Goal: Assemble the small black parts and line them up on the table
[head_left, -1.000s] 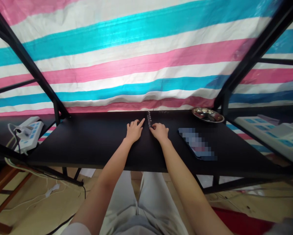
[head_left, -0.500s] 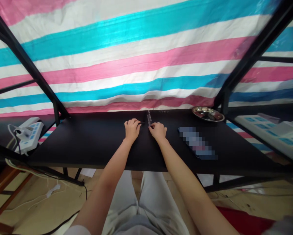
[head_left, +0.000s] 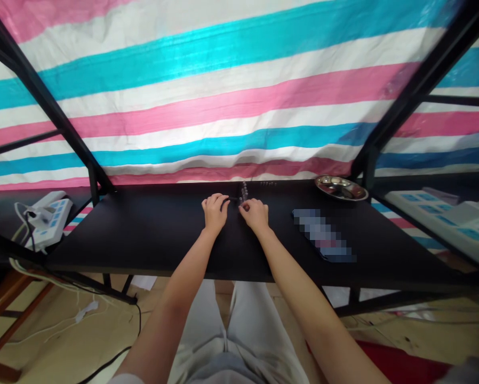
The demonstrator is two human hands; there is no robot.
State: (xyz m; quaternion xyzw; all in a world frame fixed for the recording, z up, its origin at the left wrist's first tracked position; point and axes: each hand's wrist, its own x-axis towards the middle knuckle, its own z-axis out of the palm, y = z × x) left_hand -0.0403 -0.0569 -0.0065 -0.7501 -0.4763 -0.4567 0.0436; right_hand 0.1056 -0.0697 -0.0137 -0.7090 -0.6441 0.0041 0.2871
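The left hand (head_left: 215, 212) is over the middle of the tabletop (head_left: 155, 229), its fingers curled and the thumb brought in to meet the forefinger; between their tips it pinches a thin dark strand (head_left: 233, 198), which reaches across toward the right hand (head_left: 256, 213). The right hand has its thumb and forefinger drawn close together at the near end of a row of small clear beads (head_left: 245, 190), touching there, but whether a bead is caught between the tips cannot be told. The row runs away from the fingers toward the striped sheet (head_left: 223, 117). The fingers cover its near end, and the strand, dark on dark, is hard to follow. A fainter row of tiny pieces (head_left: 268, 184) lies farther back, too small to make out. The phone (head_left: 323, 236), right of the right hand, is blurred by pixel blocks; both upper arms are cut off.
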